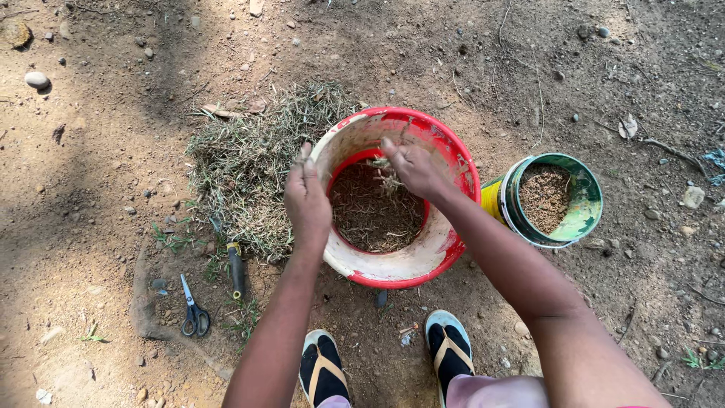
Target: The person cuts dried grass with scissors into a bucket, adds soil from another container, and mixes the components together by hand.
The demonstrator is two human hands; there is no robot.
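Sandalled feet (385, 363) are being kept planted just behind the red bucket (453, 162). Dry grass strands (390, 178) are being pinched in the right hand (414, 168) fingers over the soil inside; left hand (306, 198) fingers are being pressed together at the rim, beside the grass pile (245, 162).

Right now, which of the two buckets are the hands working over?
The big red plastic bucket; the smaller green one sits untouched beside it.
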